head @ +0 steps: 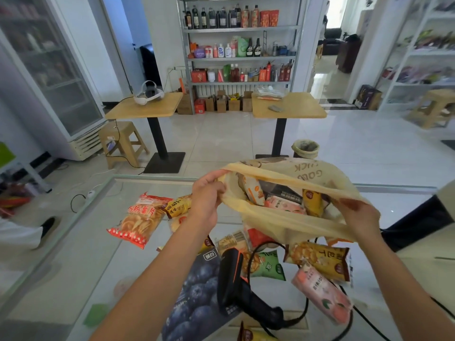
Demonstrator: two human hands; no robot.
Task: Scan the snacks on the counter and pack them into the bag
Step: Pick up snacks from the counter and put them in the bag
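A left hand (206,195) clutches one rim of a yellow plastic bag (295,225) while the right hand (357,212) grips the opposite rim, the two holding its mouth wide above a glass counter (73,267). The bag hangs at 3 o'clock from the left hand and 9 o'clock from the right. Inside it sit an orange-and-white packet (253,190), a pink packet (283,204) and a yellow packet (312,201). On the counter, a red chip bag (140,217) lies at 8 o'clock from the left hand. A green packet (268,264) and a peach-printed packet (322,291) lie at 6 o'clock below the bag. A black scanner (234,279) rests at 7 o'clock, overlapping a blueberry pouch (197,286).
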